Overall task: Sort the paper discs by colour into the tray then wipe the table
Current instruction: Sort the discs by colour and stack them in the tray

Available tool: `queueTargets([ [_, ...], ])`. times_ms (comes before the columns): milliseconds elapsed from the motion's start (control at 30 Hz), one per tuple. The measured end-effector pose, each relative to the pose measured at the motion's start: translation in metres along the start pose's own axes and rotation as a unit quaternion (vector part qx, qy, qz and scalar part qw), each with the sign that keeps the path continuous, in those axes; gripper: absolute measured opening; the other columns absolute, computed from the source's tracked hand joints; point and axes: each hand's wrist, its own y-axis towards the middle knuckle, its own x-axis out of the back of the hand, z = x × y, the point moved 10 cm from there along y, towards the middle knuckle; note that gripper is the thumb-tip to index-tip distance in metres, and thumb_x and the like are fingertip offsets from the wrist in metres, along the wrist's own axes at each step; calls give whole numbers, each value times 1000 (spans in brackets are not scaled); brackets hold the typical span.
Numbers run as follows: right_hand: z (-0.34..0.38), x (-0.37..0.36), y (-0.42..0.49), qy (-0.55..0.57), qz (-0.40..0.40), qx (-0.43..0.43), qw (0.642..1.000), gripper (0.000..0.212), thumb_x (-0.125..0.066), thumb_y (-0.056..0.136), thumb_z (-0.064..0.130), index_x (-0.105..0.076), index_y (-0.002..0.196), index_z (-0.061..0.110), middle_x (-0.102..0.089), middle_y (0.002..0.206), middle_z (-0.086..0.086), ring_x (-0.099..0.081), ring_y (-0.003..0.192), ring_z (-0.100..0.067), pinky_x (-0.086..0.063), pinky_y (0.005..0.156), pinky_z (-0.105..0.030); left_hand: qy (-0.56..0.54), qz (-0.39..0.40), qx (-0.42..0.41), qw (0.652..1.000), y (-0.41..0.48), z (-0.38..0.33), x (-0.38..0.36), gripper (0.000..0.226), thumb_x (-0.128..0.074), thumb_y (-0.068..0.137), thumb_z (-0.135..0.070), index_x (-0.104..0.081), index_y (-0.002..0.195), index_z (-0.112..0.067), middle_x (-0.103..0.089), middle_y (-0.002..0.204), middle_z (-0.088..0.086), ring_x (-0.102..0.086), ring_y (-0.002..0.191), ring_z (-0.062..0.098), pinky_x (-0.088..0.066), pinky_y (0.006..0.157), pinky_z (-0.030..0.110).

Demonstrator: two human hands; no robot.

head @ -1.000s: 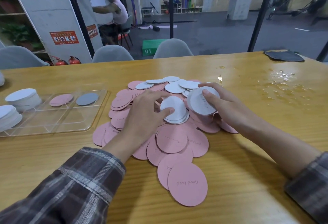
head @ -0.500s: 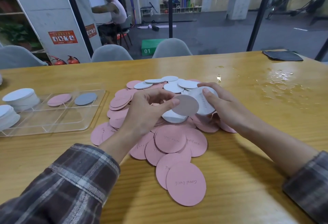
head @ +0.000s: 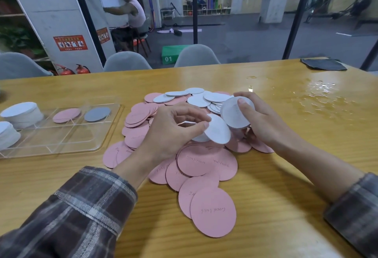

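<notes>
A heap of pink paper discs (head: 204,163) covers the middle of the wooden table, with several white discs (head: 198,100) lying at its far side. My left hand (head: 173,133) pinches a single white disc (head: 217,129) lifted off the heap and tilted. My right hand (head: 259,122) grips a small stack of white discs (head: 231,114), thumb on top, right beside the lifted one. At the left, the clear compartment tray (head: 67,141) holds one pink disc (head: 66,115), one grey disc (head: 97,114) and two white stacks (head: 20,112).
A wet puddle (head: 315,96) spreads over the table at the right. A dark cloth (head: 323,64) lies at the far right corner. Grey chairs (head: 126,61) stand behind the far edge, and a person sits beyond the glass.
My left hand lifted a white disc from the heap and carried it right, up against the stack in my right hand. The right hand stayed put.
</notes>
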Motion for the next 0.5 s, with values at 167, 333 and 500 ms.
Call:
queueTargets([
  [167, 6, -2, -3, -7, 16, 6, 1000, 28, -39, 109, 43, -56, 131, 39, -59, 108, 13, -56, 85, -6, -41, 70, -26, -46, -19, 54, 997, 0, 13, 4, 17, -77, 88, 3, -80, 97, -11, -79, 96, -2, -72, 89, 11, -58, 76, 26],
  [333, 15, -18, -14, 36, 69, -3, 997, 29, -38, 109, 45, -62, 124, 44, -63, 119, 3, -62, 96, -20, -51, 77, -42, -114, -52, 91, 988, -4, 21, 3, 14, -79, 88, 1, -76, 100, -5, -75, 93, 2, -70, 83, 14, -62, 77, 32],
  [500, 17, -31, -19, 80, 86, -35, 992, 37, -34, 107, 54, -67, 120, 42, -65, 88, -3, -54, 63, -19, -41, 54, -28, -76, -61, 95, 991, -6, 24, -3, 12, -81, 87, -3, -74, 97, -4, -74, 92, 9, -71, 73, 15, -63, 74, 30],
])
